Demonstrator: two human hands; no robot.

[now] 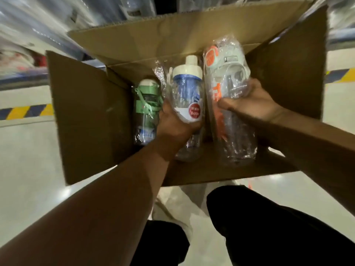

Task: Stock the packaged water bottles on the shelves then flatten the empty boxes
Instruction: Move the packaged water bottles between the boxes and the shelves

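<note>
An open cardboard box [92, 116] sits on the floor in front of me with its flaps spread out. Three plastic-wrapped water bottles show inside it. My left hand [173, 124] grips the middle one, a clear bottle with a blue band and cream cap [189, 87]. My right hand [251, 101] grips a larger bottle with orange and white parts [226, 64] at the box's right side. A bottle with a green strap and white cap [147, 104] lies at the left of the box, untouched.
Pale floor surrounds the box, with yellow-and-dark hazard tape [25, 111] running left and right behind it. Blurred shelving with wrapped goods [57, 25] stands beyond the box. My dark trousers [259, 227] fill the bottom of the view.
</note>
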